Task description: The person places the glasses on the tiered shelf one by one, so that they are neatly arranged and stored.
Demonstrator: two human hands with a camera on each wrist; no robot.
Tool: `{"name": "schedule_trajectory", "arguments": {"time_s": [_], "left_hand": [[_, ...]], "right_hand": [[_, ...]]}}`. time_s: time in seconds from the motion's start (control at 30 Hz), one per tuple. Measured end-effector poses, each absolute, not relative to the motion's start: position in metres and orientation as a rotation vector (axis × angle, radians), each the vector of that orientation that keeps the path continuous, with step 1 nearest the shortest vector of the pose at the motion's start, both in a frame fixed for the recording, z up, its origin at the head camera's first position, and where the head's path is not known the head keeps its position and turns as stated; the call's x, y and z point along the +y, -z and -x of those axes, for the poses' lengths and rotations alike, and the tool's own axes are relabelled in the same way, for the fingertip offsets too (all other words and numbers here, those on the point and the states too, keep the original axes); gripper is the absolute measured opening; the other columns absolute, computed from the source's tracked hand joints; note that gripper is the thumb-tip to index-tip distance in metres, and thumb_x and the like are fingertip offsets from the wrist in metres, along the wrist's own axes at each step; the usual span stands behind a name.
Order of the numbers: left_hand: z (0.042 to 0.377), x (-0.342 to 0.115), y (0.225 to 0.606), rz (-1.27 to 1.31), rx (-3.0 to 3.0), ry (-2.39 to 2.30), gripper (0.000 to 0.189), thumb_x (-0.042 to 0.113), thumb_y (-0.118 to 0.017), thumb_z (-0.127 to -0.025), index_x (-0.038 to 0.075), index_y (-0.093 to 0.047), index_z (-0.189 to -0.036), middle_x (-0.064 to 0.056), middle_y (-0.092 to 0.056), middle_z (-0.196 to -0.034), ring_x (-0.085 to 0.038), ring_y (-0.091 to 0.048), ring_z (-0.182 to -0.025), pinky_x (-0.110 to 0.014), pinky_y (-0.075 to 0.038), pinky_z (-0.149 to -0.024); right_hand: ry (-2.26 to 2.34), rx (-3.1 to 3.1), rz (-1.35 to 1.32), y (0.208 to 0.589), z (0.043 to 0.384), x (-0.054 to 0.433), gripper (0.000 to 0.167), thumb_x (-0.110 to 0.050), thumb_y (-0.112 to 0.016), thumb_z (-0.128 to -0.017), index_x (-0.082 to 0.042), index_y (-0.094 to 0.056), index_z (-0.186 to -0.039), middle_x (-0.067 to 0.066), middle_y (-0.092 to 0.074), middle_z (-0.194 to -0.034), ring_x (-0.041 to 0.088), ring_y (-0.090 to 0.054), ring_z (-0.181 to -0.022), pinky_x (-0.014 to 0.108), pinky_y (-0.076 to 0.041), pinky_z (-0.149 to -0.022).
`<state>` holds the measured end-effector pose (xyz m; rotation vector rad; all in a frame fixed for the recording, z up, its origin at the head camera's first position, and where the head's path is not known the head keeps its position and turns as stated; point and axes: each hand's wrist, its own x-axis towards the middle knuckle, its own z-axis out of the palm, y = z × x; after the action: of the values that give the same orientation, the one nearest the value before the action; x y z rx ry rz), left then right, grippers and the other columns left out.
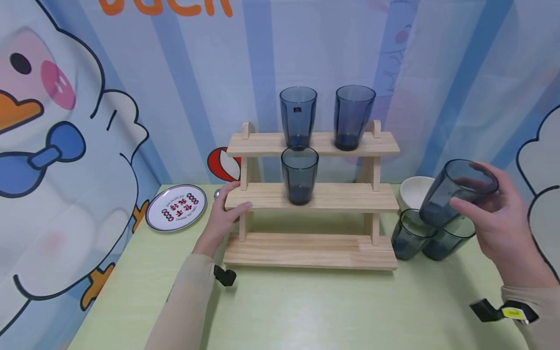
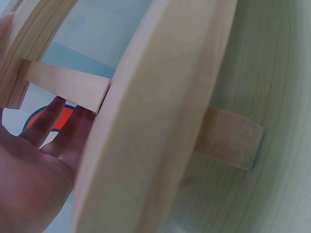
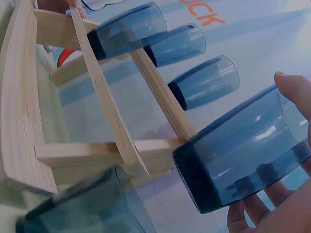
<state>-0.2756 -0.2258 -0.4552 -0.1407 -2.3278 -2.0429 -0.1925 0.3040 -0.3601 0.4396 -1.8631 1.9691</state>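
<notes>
A three-tier wooden display stand (image 1: 311, 197) stands on the table. My left hand (image 1: 218, 221) grips its left end at the middle shelf, with the thumb along the front and the fingers (image 2: 43, 124) by the side support. To the right of the stand, my right hand (image 1: 509, 228) holds a blue-grey glass tumbler (image 1: 452, 194), tilted, above two others. Those are a left tumbler (image 1: 407, 238) and a right tumbler (image 1: 444, 243) on the table. The top shelf carries two tumblers, one labelled (image 1: 298, 116) and one plain (image 1: 353, 119); the middle shelf carries one tumbler (image 1: 299, 177).
A white bowl (image 1: 413, 192) sits behind the lower tumblers, partly hidden. At the far left a white plate (image 1: 176, 208) with red lettering lies near the backdrop. A patterned blue cloth (image 1: 197, 87) hangs behind the green table (image 1: 306, 306).
</notes>
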Motion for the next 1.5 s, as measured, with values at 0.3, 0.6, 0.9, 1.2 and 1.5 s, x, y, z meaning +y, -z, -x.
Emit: {"name": "schedule_trajectory", "arguments": {"time_s": [0.3,0.6,0.9,1.2,1.5], "left_hand": [[0.276,-0.225,0.456,0.142,-2.325,2.053,0.065,0.022,-0.073,-0.100,0.028,-0.042,-0.157,-0.011,-0.035,-0.159,-0.040,-0.050,-0.133,-0.063,-0.046,-0.109],[0.277,-0.226,0.455,0.138,-2.331,2.043,0.065,0.023,-0.073,-0.100,0.030,-0.042,-0.156,-0.009,-0.035,-0.160,-0.040,-0.049,-0.134,-0.064,-0.046,-0.109],[0.277,-0.225,0.454,0.127,-2.330,2.048,0.066,0.023,-0.073,-0.099,0.029,-0.041,-0.157,-0.011,-0.035,-0.160,-0.039,-0.047,-0.135,-0.063,-0.045,-0.110],[0.277,-0.226,0.455,0.123,-2.327,2.047,0.065,0.023,-0.074,-0.099,0.031,-0.042,-0.156,-0.011,-0.036,-0.159,-0.040,-0.047,-0.135,-0.064,-0.046,-0.109],[0.277,-0.226,0.456,0.140,-2.323,2.039,0.065,0.023,-0.073,-0.099,0.030,-0.042,-0.156,-0.010,-0.035,-0.159,-0.039,-0.048,-0.133,-0.064,-0.046,-0.108]], "right_hand": [[-2.092,-1.860,-0.519,0.353,0.207,0.271,0.072,0.019,-0.062,-0.094,-0.013,-0.045,-0.156,0.001,-0.068,-0.128,0.012,-0.065,-0.103,0.017,-0.056,-0.083],[-2.129,-1.874,-0.556,0.351,0.223,0.240,0.069,0.016,-0.064,-0.094,-0.015,-0.049,-0.154,0.002,-0.069,-0.125,0.016,-0.062,-0.101,0.022,-0.056,-0.082],[-2.141,-1.950,-0.516,0.352,0.235,0.218,0.069,0.007,-0.070,-0.095,-0.019,-0.048,-0.155,0.002,-0.067,-0.126,0.017,-0.064,-0.109,0.022,-0.058,-0.083],[-2.162,-1.991,-0.502,0.355,0.246,0.199,0.069,0.004,-0.074,-0.094,-0.020,-0.049,-0.154,0.003,-0.060,-0.131,0.019,-0.059,-0.118,0.023,-0.057,-0.088],[-2.162,-2.007,-0.508,0.358,0.258,0.185,0.069,0.002,-0.075,-0.094,-0.020,-0.049,-0.154,0.003,-0.056,-0.137,0.019,-0.057,-0.123,0.022,-0.056,-0.092]]}}
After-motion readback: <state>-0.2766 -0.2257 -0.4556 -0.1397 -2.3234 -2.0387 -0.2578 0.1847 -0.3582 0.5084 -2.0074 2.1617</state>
